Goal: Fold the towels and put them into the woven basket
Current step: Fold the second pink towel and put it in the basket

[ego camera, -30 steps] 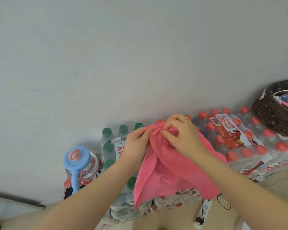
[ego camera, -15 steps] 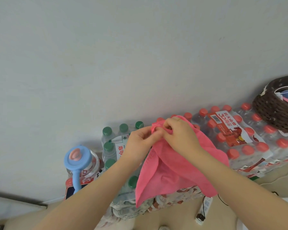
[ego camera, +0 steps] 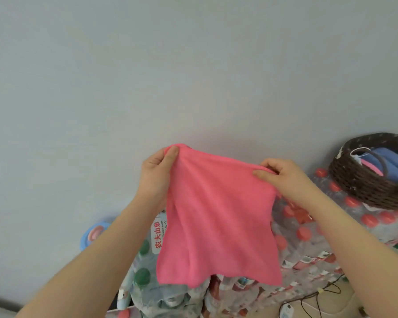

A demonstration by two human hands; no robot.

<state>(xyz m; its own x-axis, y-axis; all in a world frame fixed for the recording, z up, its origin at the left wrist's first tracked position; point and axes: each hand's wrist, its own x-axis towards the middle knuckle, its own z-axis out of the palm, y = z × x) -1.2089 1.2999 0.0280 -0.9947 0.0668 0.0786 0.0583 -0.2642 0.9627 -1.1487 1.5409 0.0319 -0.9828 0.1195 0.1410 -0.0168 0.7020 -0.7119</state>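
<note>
A pink towel (ego camera: 218,223) hangs spread out in the air in front of me. My left hand (ego camera: 157,173) pinches its upper left corner and my right hand (ego camera: 283,177) pinches its upper right corner, so its top edge runs between them. The dark brown woven basket (ego camera: 363,187) stands at the right on top of bottle packs, well clear of both hands. Inside it lie folded blue towels (ego camera: 391,161) and a strip of pink cloth.
Shrink-wrapped packs of red-capped bottles (ego camera: 308,235) and green-capped bottles (ego camera: 145,267) stand against the grey wall (ego camera: 193,76) below the towel. A large jug with a blue cap (ego camera: 94,232) sits at the left. A black cable (ego camera: 317,294) lies on the floor at lower right.
My hands were close together, bunching the towel. They have moved apart, and the towel now hangs spread flat between them.
</note>
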